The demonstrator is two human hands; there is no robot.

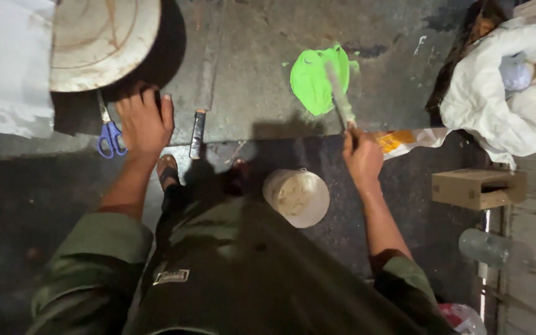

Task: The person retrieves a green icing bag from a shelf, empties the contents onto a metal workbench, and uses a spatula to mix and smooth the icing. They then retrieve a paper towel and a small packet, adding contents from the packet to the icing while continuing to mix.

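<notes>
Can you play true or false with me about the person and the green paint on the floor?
1. The right hand holds a thin paint-smeared stick that reaches into the bright green paint puddle. True.
2. The left hand holds the blue-handled scissors. False: it rests flat on a dark sheet; the scissors lie beside it.
3. A round pale plastic bucket stands below the right hand. True.
4. The paint puddle is red. False: it is green.
5. The small brown cardboard box sits by the left hand. False: it is on the right side.
</notes>
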